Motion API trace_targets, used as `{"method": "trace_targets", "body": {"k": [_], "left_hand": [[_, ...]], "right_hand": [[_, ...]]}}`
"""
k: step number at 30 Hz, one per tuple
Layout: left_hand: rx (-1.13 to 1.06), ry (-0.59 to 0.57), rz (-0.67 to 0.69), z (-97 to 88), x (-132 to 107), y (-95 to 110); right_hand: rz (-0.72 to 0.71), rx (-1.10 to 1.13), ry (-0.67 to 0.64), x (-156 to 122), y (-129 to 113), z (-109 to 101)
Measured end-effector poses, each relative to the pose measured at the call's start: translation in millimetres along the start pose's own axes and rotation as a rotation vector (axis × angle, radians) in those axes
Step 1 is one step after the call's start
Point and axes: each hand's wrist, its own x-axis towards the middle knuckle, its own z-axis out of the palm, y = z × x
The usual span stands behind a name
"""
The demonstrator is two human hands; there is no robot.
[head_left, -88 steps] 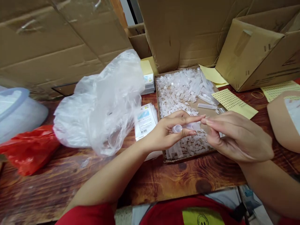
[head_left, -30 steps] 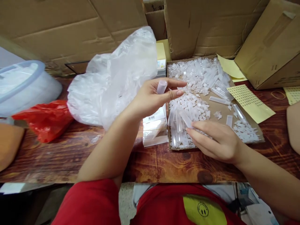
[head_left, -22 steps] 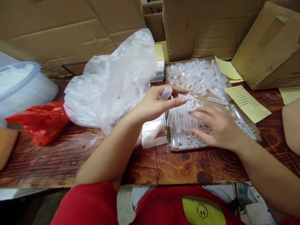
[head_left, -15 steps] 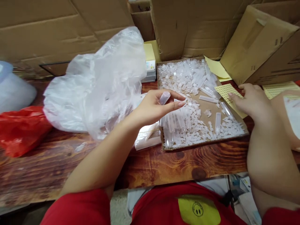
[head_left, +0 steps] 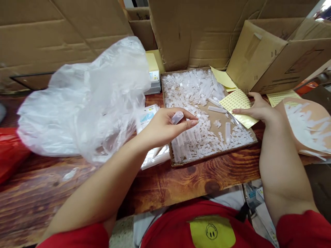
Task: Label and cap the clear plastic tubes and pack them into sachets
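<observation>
1. Clear tube (head_left: pixel 177 117): tucked inside the left hand (head_left: pixel 165 126), whose thumb and forefinger stand spread.
2. Right hand (head_left: pixel 261 109): thumb over a dotted yellow sheet (head_left: pixel 234 102); whether pinching, cannot tell.
3. Cardboard tray (head_left: pixel 210 119), between them: plastic pieces (head_left: pixel 240 136).

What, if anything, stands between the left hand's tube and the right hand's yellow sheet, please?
Only the thumb and index finger of the left hand reach past the tube; nothing else visible blocks the sheet.
</observation>
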Motion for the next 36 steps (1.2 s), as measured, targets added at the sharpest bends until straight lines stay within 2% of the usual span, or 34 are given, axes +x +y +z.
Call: {"method": "trace_targets", "body": {"k": [3,5,7,10,13,15,16,19,21,23,24,27,29,32,36], "left_hand": [[-0.035,0.011,-0.008,3.2,1,1],[-0.057,0.021,-0.022,7.5,1,1],[-0.086,0.042,-0.024,13.4,2,0],[-0.147,0.102,-0.021,23.1,3,-1],[-0.237,0.211,-0.071,30.9,5,-2],[-0.36,0.239,-0.099,34.7,6,-1],[-0.445,0.203,-0.106,36.5,6,-1],[-0.713,-0.03,-0.138,43.1,3,5],[-0.835,-0.115,-0.152,48.4,-1,10],[-0.906,-0.085,-0.151,52.7,-5,13],[-0.926,-0.053,-0.152,54.0,-6,15],[-0.942,0.055,-0.166,53.9,-7,16],[-0.931,0.1,-0.158,51.6,-6,15],[-0.898,0.124,-0.14,48.4,-4,13],[-0.861,0.154,-0.109,47.9,-4,12]], "right_hand": [[0.151,0.275,0.012,-4,-9,-8],[0.159,0.533,0.048,-7,-17,-12],[0.083,0.792,0.122,-11,-29,-14],[-0.148,1.09,0.247,-25,-55,-14],[-0.337,1.219,0.283,-52,-83,-8],[-0.405,1.227,0.247,-71,-99,-3],[-0.43,1.218,0.221,-80,-104,0],[-0.476,1.165,0.148,-99,-116,8],[-0.501,1.121,0.128,-106,-120,10],[-0.538,1.062,0.183,-110,-122,9],[-0.565,1.023,0.255,-111,-123,8],[-0.726,0.798,0.601,-116,-122,2],[-0.898,0.568,0.729,-120,-123,0],[-1.074,0.386,0.663,-127,-128,1],[-1.015,0.443,0.609,-134,-137,10]]}}
